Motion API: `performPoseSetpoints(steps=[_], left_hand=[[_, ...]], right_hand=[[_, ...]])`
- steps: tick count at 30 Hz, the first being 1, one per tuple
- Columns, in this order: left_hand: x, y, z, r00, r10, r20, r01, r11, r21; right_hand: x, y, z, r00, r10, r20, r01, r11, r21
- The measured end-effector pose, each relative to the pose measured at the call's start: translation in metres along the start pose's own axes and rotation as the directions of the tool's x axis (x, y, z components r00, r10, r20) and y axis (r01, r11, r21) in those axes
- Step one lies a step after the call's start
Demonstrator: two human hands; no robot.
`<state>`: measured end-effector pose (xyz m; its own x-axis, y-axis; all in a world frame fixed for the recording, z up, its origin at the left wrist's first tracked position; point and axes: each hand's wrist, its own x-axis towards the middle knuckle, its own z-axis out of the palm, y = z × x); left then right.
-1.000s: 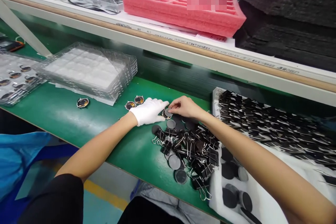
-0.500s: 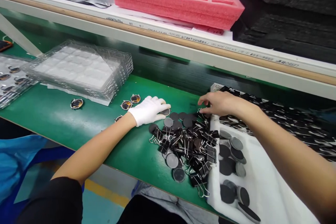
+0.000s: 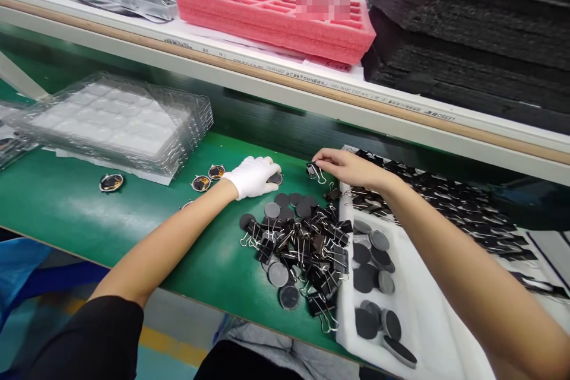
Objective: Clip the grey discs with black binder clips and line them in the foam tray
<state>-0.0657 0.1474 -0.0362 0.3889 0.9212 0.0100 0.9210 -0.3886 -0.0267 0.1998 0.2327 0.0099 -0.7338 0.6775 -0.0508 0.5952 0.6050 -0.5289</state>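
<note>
My left hand [image 3: 253, 177], in a white glove, is closed on a round watch part [image 3: 275, 179] just above the green table [image 3: 214, 261]. My bare right hand [image 3: 342, 166] pinches a black binder clip [image 3: 313, 171] with its wire handles hanging out. Below both hands lies a heap of black binder clips [image 3: 303, 249] mixed with dark and grey discs [image 3: 278, 274]. Left of my gloved hand sit watch parts with orange-patterned faces [image 3: 201, 183], and another one [image 3: 111, 182] lies farther left.
Stacked clear trays [image 3: 120, 122] stand at the back left. A white foam tray [image 3: 427, 285] with discs is at the right, with rows of black clips [image 3: 436, 190] behind it. Overhead, a shelf edge [image 3: 267, 80] carries pink foam [image 3: 276, 27] and black foam [image 3: 472, 41].
My right hand has lifted a binder clip up and away from the heap. My left hand keeps the watch part. The view has shifted slightly to the right.
</note>
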Motion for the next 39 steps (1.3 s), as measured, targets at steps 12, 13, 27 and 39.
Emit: performPoseSetpoints(steps=[12,13,27,39], left_hand=[[-0.004,-0.003,-0.003,0.999,-0.037,-0.006,0.037,0.999,-0.016],[-0.004,-0.003,-0.003,0.999,-0.038,-0.008,0.038,0.999,-0.024],[0.0,0.002,-0.007,0.998,-0.047,0.04,0.043,0.994,0.103],[0.0,0.01,-0.005,0.994,-0.089,0.062,0.088,0.996,0.02]], right_hand=[[0.066,-0.019,0.048,0.993,-0.054,0.104,0.066,0.991,-0.112],[0.066,-0.018,0.049,0.995,-0.049,0.087,0.059,0.991,-0.124],[0.097,-0.027,0.083,0.924,0.273,-0.268,-0.292,0.956,-0.034],[0.099,-0.005,0.101,0.859,0.366,-0.358,-0.376,0.926,0.043]])
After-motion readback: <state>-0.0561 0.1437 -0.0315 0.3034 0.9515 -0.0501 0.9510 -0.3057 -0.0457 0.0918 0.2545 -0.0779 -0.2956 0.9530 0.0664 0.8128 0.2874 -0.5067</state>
